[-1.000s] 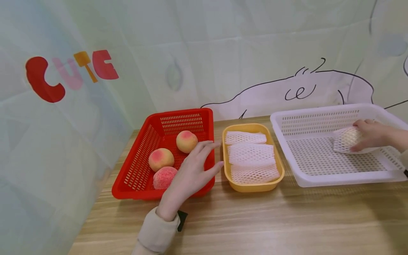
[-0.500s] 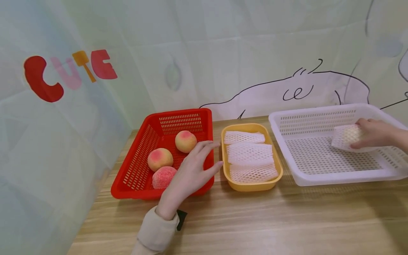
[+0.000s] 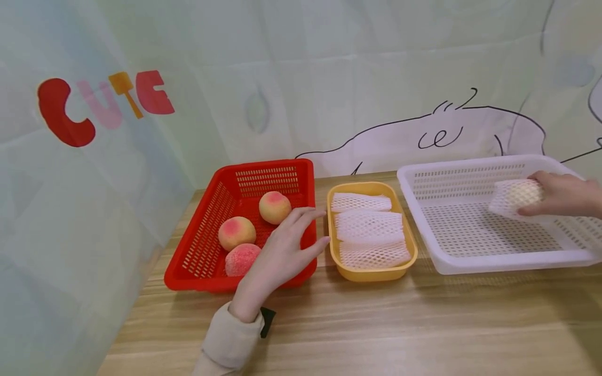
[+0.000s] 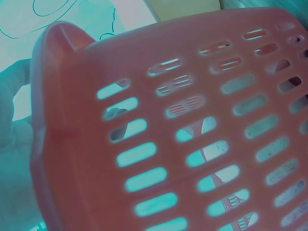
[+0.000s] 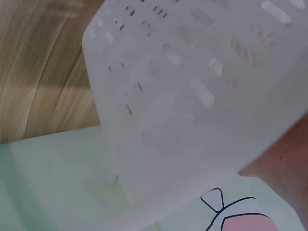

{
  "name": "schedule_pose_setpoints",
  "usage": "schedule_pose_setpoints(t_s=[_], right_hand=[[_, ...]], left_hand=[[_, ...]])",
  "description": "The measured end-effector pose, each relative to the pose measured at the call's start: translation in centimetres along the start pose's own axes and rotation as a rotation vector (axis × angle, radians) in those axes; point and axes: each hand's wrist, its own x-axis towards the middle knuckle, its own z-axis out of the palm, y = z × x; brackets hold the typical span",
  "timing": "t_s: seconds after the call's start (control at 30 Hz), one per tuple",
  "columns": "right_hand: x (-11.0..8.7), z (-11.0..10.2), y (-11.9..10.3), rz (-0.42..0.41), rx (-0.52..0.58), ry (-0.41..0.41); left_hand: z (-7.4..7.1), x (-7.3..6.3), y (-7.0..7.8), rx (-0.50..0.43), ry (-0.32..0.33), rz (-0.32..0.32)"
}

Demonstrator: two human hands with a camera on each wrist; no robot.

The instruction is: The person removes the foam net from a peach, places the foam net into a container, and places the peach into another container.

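My right hand [image 3: 562,196] grips a pale round fruit inside a white foam net sleeve [image 3: 505,201], over the right part of the white basket [image 3: 451,263]. Loose sleeve sticks out to the left of the fruit. Fingers relaxed and apart, my left hand [image 3: 282,250] hovers over the right side of the red basket [image 3: 207,284] and holds nothing. Two yellow-pink peaches [image 3: 236,234] and one pinker peach [image 3: 242,259] lie in that basket, the pinker one partly behind the left wrist. Basket walls fill most of both wrist views and hide what the hands do.
Between the baskets stands a yellow tray [image 3: 373,275] with three white foam net sleeves [image 3: 369,226] laid in it. Everything rests on a wood-grain table [image 3: 367,329]. A printed curtain [image 3: 329,78] hangs right behind the baskets.
The right hand has risen slightly and shifted a little to the right, the netted fruit lifting with it. The left hand has stayed in place.
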Motion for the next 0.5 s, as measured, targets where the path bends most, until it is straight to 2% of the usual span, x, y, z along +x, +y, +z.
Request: schedule_pose_setpoints(t_s=[0.37, 0.5], right_hand=[[-0.9, -0.3, -0.7, -0.045, 0.027, 0.100], [-1.2, -0.5, -1.2, -0.051, 0.085, 0.104]], left_hand=[[0.0, 0.0, 0.0, 0.005, -0.007, 0.010], [0.1, 0.0, -0.1, 0.008, -0.004, 0.017]])
